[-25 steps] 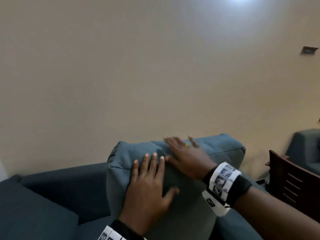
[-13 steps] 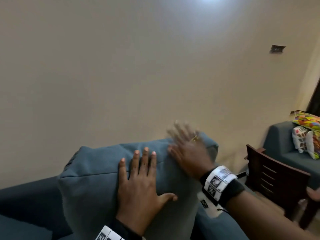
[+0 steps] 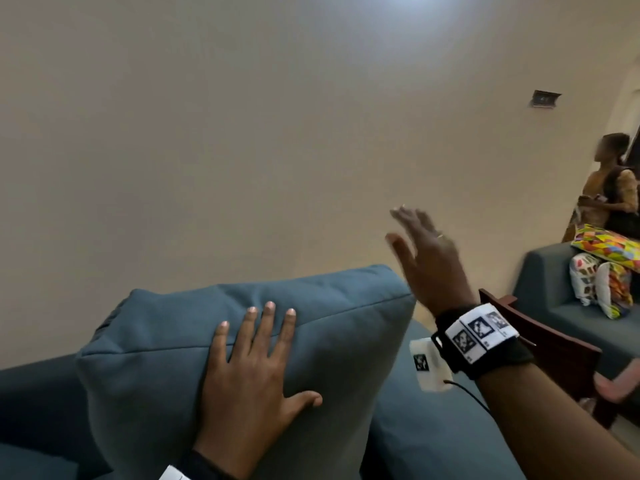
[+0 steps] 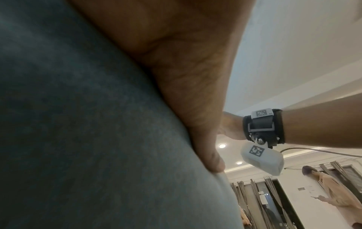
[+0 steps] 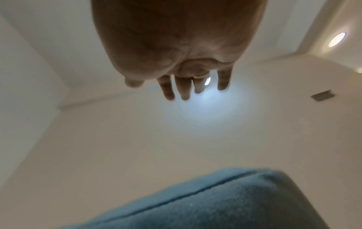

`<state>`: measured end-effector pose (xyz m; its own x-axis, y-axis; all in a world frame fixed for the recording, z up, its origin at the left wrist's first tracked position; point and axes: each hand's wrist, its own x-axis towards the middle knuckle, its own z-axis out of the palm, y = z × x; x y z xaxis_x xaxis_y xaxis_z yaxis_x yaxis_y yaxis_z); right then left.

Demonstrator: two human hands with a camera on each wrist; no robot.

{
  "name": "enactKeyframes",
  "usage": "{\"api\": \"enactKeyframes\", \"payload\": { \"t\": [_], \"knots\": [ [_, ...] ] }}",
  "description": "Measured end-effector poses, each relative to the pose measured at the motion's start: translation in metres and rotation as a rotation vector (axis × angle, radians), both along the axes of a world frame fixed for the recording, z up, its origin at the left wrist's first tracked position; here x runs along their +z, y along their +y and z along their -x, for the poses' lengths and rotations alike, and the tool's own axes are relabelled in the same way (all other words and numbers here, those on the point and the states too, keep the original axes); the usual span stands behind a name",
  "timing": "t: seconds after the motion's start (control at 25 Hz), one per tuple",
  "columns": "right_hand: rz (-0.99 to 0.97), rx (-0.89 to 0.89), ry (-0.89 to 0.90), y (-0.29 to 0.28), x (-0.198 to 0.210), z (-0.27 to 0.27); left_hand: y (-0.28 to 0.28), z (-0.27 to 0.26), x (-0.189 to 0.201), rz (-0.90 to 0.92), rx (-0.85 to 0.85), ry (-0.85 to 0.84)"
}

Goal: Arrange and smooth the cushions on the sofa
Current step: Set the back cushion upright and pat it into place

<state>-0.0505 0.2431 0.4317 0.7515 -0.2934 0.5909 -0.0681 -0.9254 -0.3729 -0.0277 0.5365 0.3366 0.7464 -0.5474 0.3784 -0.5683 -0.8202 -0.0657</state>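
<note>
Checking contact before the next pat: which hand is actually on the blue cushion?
The left hand, flat on the blue cushion with fingers spread. The right hand is raised clear above its corner.

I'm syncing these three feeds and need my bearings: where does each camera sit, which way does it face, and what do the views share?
Head: worn on the head, facing forward and down at the blue cushion; left hand flat on it, right hand raised, fingers spread.
Left wrist: under the left palm, looking along the cushion; thumb and right wristband show.
Right wrist: under the right hand, facing upward toward wall and ceiling; fingers show.
Shared: all three see the cushion.
</note>
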Motion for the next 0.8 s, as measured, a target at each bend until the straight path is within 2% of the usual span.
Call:
{"api": "enactKeyframes", "payload": {
  "t": [0.04,0.12,0.16,0.2,0.24,0.28,0.32,0.36,0.4,0.44,0.48,0.52,0.6,0.64,0.68,0.72,0.76,0.8],
  "knots": [
    [0.055,-0.037,-0.029,0.001,-0.001,-0.005,0.002,0.0,0.002,-0.008,0.01,-0.002],
    [0.337,0.109,0.336,0.009,-0.037,-0.018,0.005,0.002,0.001,-0.019,0.012,0.006],
    [0.324,0.182,0.537,0.014,-0.037,-0.015,0.006,0.003,-0.001,-0.023,0.008,0.013],
    [0.188,0.182,0.555,0.011,-0.025,-0.016,0.006,0.003,-0.002,-0.026,0.003,0.018],
    [0.063,0.133,0.363,0.002,-0.007,-0.018,0.006,0.003,-0.003,-0.018,0.007,0.02],
    [0.033,0.091,0.053,-0.007,0.005,-0.019,0.006,0.002,-0.003,-0.006,0.012,0.011],
    [0.012,0.032,-0.057,-0.003,0.015,-0.017,0.007,-0.001,-0.001,0.008,0.012,0.008],
    [0.089,0.013,-0.037,0.005,0.013,-0.018,0.008,-0.002,0.0,0.027,0.002,0.006],
    [0.284,0.066,0.107,0.018,-0.005,-0.022,0.008,-0.001,0.001,0.036,-0.015,0.004],
    [0.43,0.182,0.323,0.024,-0.028,-0.03,0.008,0.002,-0.001,0.022,-0.035,0.003],
    [0.432,0.254,0.514,0.034,-0.026,-0.025,0.009,0.005,-0.005,-0.003,-0.059,0.007],
    [0.338,0.253,0.459,0.034,-0.016,-0.026,0.011,0.005,-0.007,-0.005,-0.077,0.018],
    [0.054,0.221,0.009,0.032,0.018,-0.026,0.014,0.003,-0.007,0.029,-0.075,0.022],
    [0.045,0.177,-0.053,0.04,0.023,-0.02,0.016,0.002,-0.005,0.03,-0.077,0.021],
    [0.148,0.214,0.03,0.055,0.017,-0.019,0.02,0.003,-0.003,0.029,-0.089,0.008],
    [0.381,0.277,0.14,0.063,-0.008,-0.026,0.028,0.002,-0.001,0.014,-0.105,-0.025],
    [0.473,0.333,0.389,0.064,-0.028,-0.029,0.038,0.001,0.0,-0.005,-0.111,-0.067],
    [0.47,0.287,0.518,0.066,-0.027,-0.028,0.055,-0.001,0.001,-0.007,-0.079,-0.097]
  ]
}}
